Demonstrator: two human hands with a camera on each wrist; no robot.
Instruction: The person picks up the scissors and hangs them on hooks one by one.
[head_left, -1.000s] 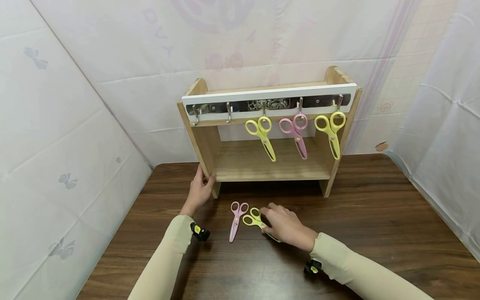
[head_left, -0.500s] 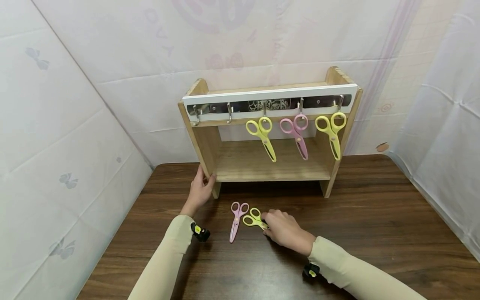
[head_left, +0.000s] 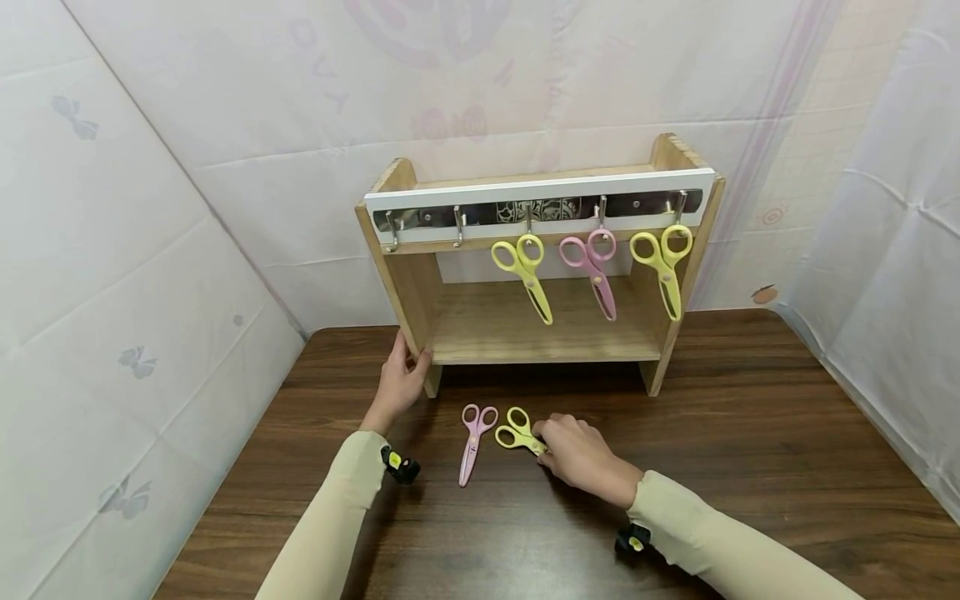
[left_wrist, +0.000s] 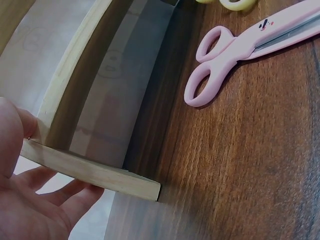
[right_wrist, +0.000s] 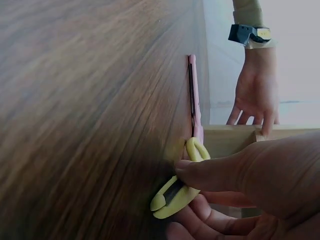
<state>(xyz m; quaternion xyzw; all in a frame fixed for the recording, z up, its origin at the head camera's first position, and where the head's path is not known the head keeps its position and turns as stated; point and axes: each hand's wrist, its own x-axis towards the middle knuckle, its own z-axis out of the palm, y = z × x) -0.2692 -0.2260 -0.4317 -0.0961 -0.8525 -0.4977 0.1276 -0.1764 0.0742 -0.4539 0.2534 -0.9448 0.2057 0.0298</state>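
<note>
My left hand grips the left side panel of the wooden shelf, thumb on the inner side and fingers round the outside. Yellow scissors are pinched by the blades in my right hand, handles pointing left, low over the table. In the right wrist view the thumb lies over the yellow blades, with fingers beneath. Just left of them, pink scissors lie flat on the table, handles toward the shelf.
A white rail with several metal hooks runs along the shelf top. Yellow scissors, pink scissors and more yellow scissors hang from its middle and right hooks. Two left hooks bear nothing. Cloth walls enclose the dark wooden table.
My right hand has closed on the blades of the yellow scissors and shifted them slightly right, away from the pink pair. The left hand has stayed on the shelf.
</note>
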